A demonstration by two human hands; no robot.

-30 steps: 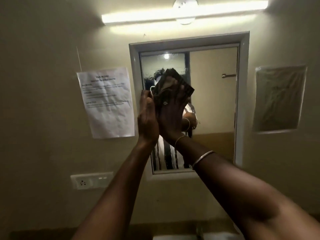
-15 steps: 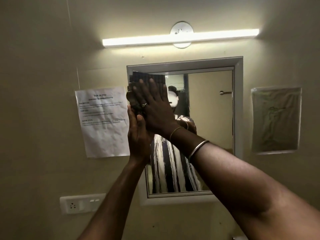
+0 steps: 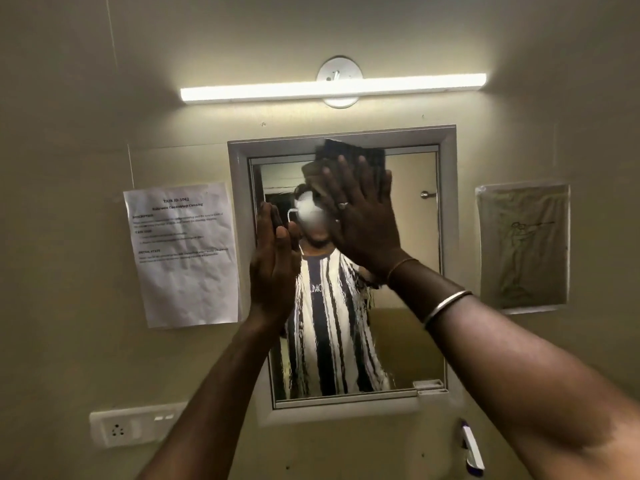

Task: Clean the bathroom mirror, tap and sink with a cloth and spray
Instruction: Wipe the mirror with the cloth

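Observation:
A grey-framed mirror (image 3: pixel 408 271) hangs on the wall in front of me. My right hand (image 3: pixel 363 216), fingers spread flat, presses a dark cloth (image 3: pixel 349 152) against the glass near the top edge, at the middle. My left hand (image 3: pixel 273 265) stands edge-on with straight fingers against the left side of the mirror, by the frame. The glass reflects a person in a striped shirt. The tap, sink and spray bottle are out of view.
A printed paper sheet (image 3: pixel 183 254) is taped to the wall left of the mirror. A plastic-covered sheet (image 3: pixel 523 244) hangs at the right. A tube light (image 3: pixel 332 86) glows above. A socket plate (image 3: pixel 135 427) sits at lower left, a white object (image 3: pixel 472 452) at lower right.
My right hand has slid the cloth from the mirror's upper left corner rightwards to the top middle. My left hand stays against the left side of the glass.

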